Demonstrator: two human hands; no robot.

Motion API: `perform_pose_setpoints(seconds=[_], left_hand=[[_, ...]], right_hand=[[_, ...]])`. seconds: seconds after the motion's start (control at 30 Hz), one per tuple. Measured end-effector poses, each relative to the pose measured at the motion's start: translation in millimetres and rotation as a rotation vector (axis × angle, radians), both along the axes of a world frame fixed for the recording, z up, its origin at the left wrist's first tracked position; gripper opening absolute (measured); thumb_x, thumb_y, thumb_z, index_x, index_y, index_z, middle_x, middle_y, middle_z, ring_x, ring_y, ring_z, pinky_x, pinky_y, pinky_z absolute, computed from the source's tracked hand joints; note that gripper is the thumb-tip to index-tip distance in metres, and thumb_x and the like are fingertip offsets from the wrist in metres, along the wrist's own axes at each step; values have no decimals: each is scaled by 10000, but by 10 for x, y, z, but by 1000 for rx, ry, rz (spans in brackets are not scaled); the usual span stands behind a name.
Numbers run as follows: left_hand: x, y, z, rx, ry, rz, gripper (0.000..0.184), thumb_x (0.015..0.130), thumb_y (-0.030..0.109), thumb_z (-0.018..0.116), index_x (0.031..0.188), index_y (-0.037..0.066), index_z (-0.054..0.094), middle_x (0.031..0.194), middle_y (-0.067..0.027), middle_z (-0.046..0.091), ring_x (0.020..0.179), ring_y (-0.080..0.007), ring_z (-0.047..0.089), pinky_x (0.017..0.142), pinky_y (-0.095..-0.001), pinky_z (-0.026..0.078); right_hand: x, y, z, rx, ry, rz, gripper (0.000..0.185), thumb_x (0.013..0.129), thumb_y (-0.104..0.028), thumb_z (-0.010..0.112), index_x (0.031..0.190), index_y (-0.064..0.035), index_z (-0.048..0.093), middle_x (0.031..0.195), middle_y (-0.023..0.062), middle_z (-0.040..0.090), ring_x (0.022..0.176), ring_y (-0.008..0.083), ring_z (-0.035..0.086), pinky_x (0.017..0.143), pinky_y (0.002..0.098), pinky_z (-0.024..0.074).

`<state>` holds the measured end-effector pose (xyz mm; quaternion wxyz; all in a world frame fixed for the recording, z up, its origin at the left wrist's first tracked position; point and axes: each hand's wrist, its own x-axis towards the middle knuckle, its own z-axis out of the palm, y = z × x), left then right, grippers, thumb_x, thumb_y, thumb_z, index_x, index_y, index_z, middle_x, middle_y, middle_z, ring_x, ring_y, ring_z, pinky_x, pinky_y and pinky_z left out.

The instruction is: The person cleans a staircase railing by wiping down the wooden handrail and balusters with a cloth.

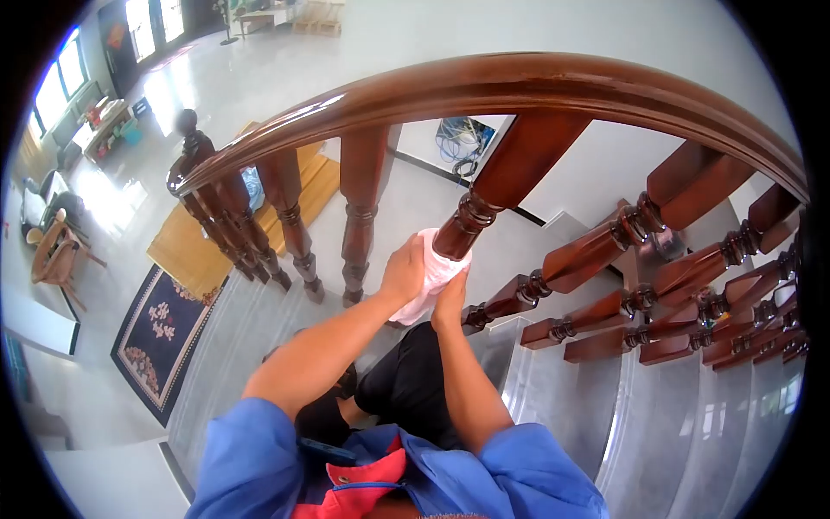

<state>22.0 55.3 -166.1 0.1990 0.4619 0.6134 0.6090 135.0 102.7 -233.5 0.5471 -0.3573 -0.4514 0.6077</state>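
Observation:
A pink cloth (pixel 430 275) is wrapped around the lower part of a dark red-brown wooden baluster (pixel 471 221). My left hand (pixel 404 270) grips the cloth from the left side, its fingers curled round toward the far side. On the right, my right hand (pixel 451 298) presses the same cloth against the post, a little lower; most of its fingers are hidden behind cloth and wood. The polished handrail (pixel 484 82) curves above both hands, joined to the top of the baluster.
More balusters (pixel 359 199) stand to the left and right. Grey stair steps (pixel 571 398) run down the right side. A dark patterned rug (pixel 164 333) and tan sheeting (pixel 194 246) lie on the floor at left. Cables (pixel 462 143) show in a wall opening, with wooden chairs (pixel 62 251) far left.

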Motion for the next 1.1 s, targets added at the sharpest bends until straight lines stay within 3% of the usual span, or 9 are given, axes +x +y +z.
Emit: perform_pose_setpoints(seconds=[0.27, 0.33, 0.5, 0.6, 0.7, 0.73, 0.8, 0.97, 1.1], left_hand=[[-47, -268, 322, -260, 0, 175, 443, 1012, 368, 489, 1033, -61, 600, 1021, -330, 655, 1000, -512, 618, 878, -529, 473], [49, -373, 399, -270, -227, 207, 476, 957, 407, 574, 957, -67, 617, 967, -334, 660, 973, -485, 641, 865, -506, 477], [392, -535, 1143, 190, -453, 93, 426, 920, 399, 729, 913, -15, 628, 816, -83, 632, 755, -136, 562, 687, -341, 477], [504, -598, 2098, 395, -548, -138, 445, 934, 374, 739, 1042, -37, 606, 923, -68, 654, 815, -104, 592, 703, -289, 505], [601, -582, 2847, 688, -646, -432, 477, 943, 230, 742, 1229, -87, 529, 1080, -120, 670, 971, -134, 646, 802, -302, 549], [660, -523, 2999, 834, -688, -543, 573, 938, 185, 747, 1337, -102, 452, 1183, -153, 643, 1081, -165, 643, 907, -319, 550], [687, -496, 3212, 893, -564, -631, 605, 953, 156, 731, 1393, -102, 405, 1265, -167, 608, 1153, -185, 627, 983, -329, 529], [592, -353, 3085, 912, -573, -661, 551, 987, 157, 698, 1389, -88, 410, 1279, -156, 603, 1150, -183, 624, 984, -327, 527], [316, -397, 2717, 946, -593, -587, 517, 1033, 212, 641, 1425, -38, 413, 1334, -122, 589, 1201, -182, 596, 1036, -345, 492]], right_hand=[[282, -606, 798, -10, -31, -82, 198, 1009, -129, 614, 1141, 12, 572, 1071, 51, 637, 967, 115, 582, 894, 295, 486], [398, -637, 1161, 73, 0, -126, 235, 952, -51, 667, 1157, 6, 567, 1071, 63, 632, 968, 130, 591, 893, 294, 492], [666, -518, 2516, 742, -185, -351, 440, 910, -54, 703, 1283, 11, 480, 1209, 108, 516, 1151, 207, 509, 1055, 355, 395], [658, -379, 3574, 1360, -327, -726, 457, 890, -38, 747, 1303, 22, 561, 1276, 159, 571, 1180, 277, 547, 1041, 403, 438], [661, -202, 4628, 1782, -633, -1015, 264, 883, -53, 688, 1144, -81, 718, 1084, 72, 717, 1107, 322, 594, 970, 407, 478], [753, 22, 4955, 1884, -805, -1096, 263, 962, -223, 624, 1172, -113, 735, 1148, 76, 732, 1143, 317, 622, 988, 425, 485], [732, 34, 5330, 1658, -1201, -995, 264, 963, -303, 594, 1166, -214, 736, 1229, 98, 678, 1157, 338, 613, 1007, 437, 464], [372, -181, 5457, 1116, -1784, -473, 460, 990, -478, 484, 1119, -120, 744, 1175, 169, 712, 1099, 382, 650, 949, 463, 500], [-187, -147, 5228, 1157, -1938, -206, 539, 1007, -509, 445, 1072, -72, 754, 1155, 194, 721, 1066, 387, 668, 943, 482, 507]])
